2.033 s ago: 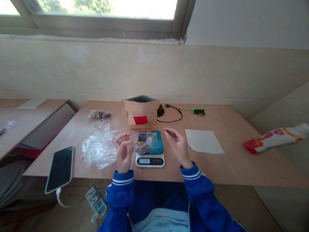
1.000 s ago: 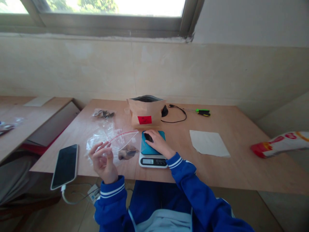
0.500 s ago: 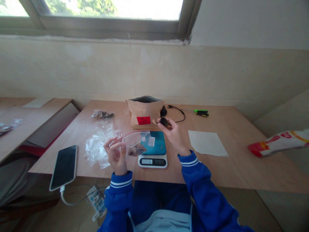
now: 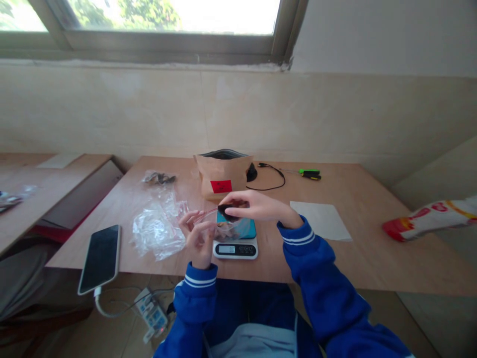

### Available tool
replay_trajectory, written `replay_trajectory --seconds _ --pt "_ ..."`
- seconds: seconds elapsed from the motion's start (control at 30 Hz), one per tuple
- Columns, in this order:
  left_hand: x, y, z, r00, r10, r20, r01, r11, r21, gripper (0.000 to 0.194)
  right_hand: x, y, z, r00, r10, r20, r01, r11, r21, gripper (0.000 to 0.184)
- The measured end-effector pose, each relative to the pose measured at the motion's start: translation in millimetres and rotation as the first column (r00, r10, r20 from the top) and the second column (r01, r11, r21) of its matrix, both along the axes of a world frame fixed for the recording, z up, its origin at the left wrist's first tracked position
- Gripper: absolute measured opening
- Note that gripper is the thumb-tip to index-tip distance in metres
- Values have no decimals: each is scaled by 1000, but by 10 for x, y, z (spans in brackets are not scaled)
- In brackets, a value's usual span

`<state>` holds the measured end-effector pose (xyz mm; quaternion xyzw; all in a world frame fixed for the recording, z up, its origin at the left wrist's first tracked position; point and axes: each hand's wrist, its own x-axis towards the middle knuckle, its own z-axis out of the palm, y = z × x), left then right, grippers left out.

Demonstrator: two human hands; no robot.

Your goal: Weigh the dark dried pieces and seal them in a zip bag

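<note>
My left hand (image 4: pixel 198 238) pinches the edge of a clear zip bag (image 4: pixel 240 229) with some brown pieces inside. In my right hand (image 4: pixel 261 205) is a dark brown, dried-looking piece (image 4: pixel 227 213), held at the mouth of the bag; its exact kind is not clear. Both hands are over a white digital scale (image 4: pixel 236 250) with a blue top, partly covered by the bag and fingers. Behind the scale stands an open brown paper pouch (image 4: pixel 224 171) with a red label. Another dark piece (image 4: pixel 252 172) lies by the pouch's right side.
Crumpled clear bags (image 4: pixel 156 226) lie on the left, with a small filled bag (image 4: pixel 158 178) behind them. A phone (image 4: pixel 100 258) on a cable is at the front left edge. A black cable (image 4: pixel 278 174), screwdrivers (image 4: pixel 310 173), white paper (image 4: pixel 322 221) and a red-white package (image 4: pixel 428 216) are to the right.
My right hand has moved left and down with the dark piece to the bag's mouth. My left hand has shifted slightly right with the bag.
</note>
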<state>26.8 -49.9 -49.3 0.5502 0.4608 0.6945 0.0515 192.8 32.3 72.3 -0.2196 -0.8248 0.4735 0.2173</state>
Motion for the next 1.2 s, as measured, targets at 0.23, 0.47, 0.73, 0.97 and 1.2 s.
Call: replay_trajectory --seconds 0.23,0.47,0.73,0.97,1.2 --pt "76 -15 4 999 -41 30 40 999 24 6 -44 -69 -39 989 -97 110 81 986 148 23" --pt "37 57 44 992 -50 118 44 998 47 7 252 -192 -377 869 -484 -107 495 851 172 51" --pt "202 199 272 959 -73 273 80 997 -15 14 308 -377 -693 707 -648 -282 599 761 -249 31" --pt "288 165 160 779 -98 619 333 901 -277 36 264 -577 -794 427 -824 -373 759 551 -348 30" --pt "381 50 214 746 -26 666 282 918 -280 35 280 -701 -837 398 -849 -348 813 502 -295 31"
